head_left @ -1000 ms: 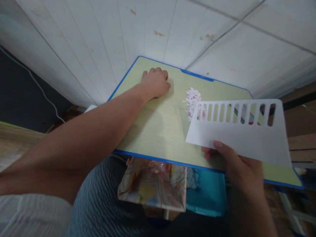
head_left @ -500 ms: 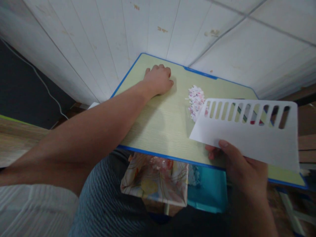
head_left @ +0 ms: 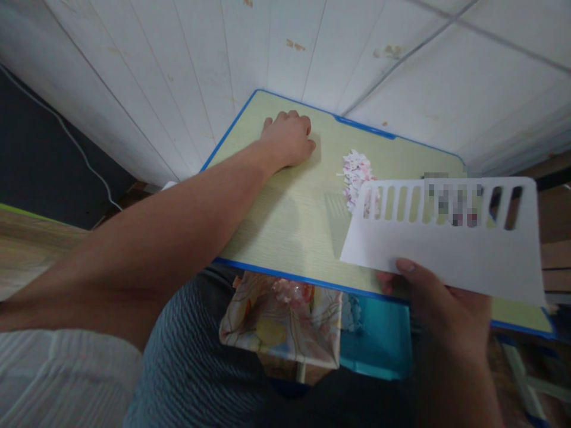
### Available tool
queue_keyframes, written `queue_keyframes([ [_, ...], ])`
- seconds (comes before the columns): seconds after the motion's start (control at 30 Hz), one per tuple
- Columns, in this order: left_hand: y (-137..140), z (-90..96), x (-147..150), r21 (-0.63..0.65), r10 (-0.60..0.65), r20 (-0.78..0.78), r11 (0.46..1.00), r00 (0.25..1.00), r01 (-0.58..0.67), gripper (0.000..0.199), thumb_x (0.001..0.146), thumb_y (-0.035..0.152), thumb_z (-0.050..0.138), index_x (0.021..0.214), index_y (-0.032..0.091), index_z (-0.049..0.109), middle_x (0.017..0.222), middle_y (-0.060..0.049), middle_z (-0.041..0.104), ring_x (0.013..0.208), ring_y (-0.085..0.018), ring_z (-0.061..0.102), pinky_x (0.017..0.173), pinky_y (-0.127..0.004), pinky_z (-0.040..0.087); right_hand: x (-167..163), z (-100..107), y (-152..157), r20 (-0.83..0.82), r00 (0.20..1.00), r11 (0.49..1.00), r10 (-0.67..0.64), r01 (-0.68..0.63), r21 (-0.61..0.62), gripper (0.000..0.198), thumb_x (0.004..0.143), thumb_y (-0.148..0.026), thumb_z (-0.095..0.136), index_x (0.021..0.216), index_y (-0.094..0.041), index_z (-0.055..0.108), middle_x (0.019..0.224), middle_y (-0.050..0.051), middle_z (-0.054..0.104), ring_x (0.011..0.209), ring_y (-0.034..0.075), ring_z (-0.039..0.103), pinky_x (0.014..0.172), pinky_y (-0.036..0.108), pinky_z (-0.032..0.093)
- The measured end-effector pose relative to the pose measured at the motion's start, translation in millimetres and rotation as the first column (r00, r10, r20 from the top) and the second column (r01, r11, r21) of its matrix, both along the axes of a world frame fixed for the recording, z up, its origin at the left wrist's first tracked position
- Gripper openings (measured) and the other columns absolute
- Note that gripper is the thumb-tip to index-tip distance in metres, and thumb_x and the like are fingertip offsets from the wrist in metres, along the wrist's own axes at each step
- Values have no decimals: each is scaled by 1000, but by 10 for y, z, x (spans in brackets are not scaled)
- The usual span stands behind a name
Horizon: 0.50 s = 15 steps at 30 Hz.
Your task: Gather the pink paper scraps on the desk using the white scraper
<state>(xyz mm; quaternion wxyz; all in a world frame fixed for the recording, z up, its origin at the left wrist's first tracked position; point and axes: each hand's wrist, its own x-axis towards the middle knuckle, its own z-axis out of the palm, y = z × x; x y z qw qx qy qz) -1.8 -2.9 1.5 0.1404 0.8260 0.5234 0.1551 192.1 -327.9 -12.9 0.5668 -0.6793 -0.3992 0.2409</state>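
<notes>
My right hand (head_left: 446, 303) grips the lower edge of a white slotted sheet (head_left: 428, 244), thumb on top and fingers beneath. A row of long slots runs along its far side. The sheet is held tilted above the table, its left end covering part of a heap of small white and pink cut paper pieces (head_left: 355, 169). My left hand (head_left: 289, 139) rests palm down on the table's far left part, fingers bent and somewhat apart, holding nothing. The pale yellow folding table (head_left: 285, 232) has a blue rim.
Below the table's near edge sit a flower-patterned cloth-lined box (head_left: 285, 333) with pinkish contents and a teal tray (head_left: 383, 342) with pale scraps. A white panelled wall (head_left: 267, 53) stands behind the table. Something behind the slots is pixelated.
The slotted sheet in my right hand has shifted slightly left over the paper heap, and its striped shadow now shows on the table. My left hand stays in place.
</notes>
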Motion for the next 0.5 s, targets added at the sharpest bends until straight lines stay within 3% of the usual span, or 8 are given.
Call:
queue_keyframes([
  [0.17, -46, 28, -15, 37, 1, -33, 999, 999, 1, 66, 107, 45, 61, 169, 33, 81, 179, -10, 74, 171, -43, 57, 147, -68, 42, -46, 83, 136, -196, 980, 982, -22, 59, 182, 20, 78, -22, 93, 89, -30, 78, 76, -1, 81, 59, 26, 74, 46, 35, 58],
  [0.23, -74, 39, -25, 33, 4, -38, 999, 999, -2, 67, 109, 49, 56, 169, 32, 79, 181, -7, 73, 168, -40, 55, 149, -67, 41, -43, 129, 160, -263, 964, 972, -33, 93, 217, 29, 74, -18, 87, 98, -33, 80, 90, -1, 85, 68, 27, 76, 45, 34, 56],
  [0.4, -110, 65, -32, 41, 15, -71, 999, 997, -12, 63, 115, 47, 50, 169, 32, 77, 184, -3, 70, 169, -35, 54, 151, -61, 42, 154, 89, 181, -154, 978, 953, -138, 173, 248, 35, 72, -13, 93, 102, -29, 82, 119, 2, 89, 84, 25, 78, 52, 33, 65],
  [0.5, -113, 85, -19, 70, -3, -86, 997, 996, 9, 59, 116, 39, 56, 168, 21, 80, 184, -14, 70, 172, -41, 59, 148, -65, 45, 459, -33, 12, -110, 977, 938, -180, 204, 279, 44, 69, -10, 100, 105, -29, 83, 132, 5, 88, 102, 31, 83, 54, 32, 67],
])
